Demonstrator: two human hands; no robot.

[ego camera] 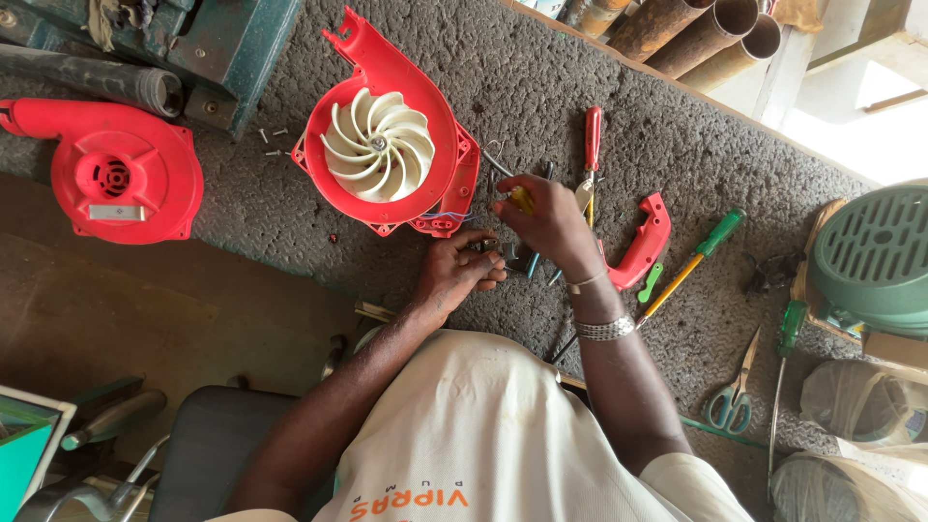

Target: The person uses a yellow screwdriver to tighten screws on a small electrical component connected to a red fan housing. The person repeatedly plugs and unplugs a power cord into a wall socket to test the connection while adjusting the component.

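Left hand [454, 274]: fingers curled shut around a small dark part [486, 247], held just below the red blower housing [387, 135].
Right hand [546, 220]: closed on a yellow-handled tool [522, 199], its working end hidden, poised just above the small dark part.
Red blower housing: lies open on the worktop [541, 87], white fan wheel [377, 145] facing up.
Nearby: red cover [126, 174] far left; red handle piece [643, 242], green-handled screwdriver [698, 253] and scissors [735, 391] to the right.
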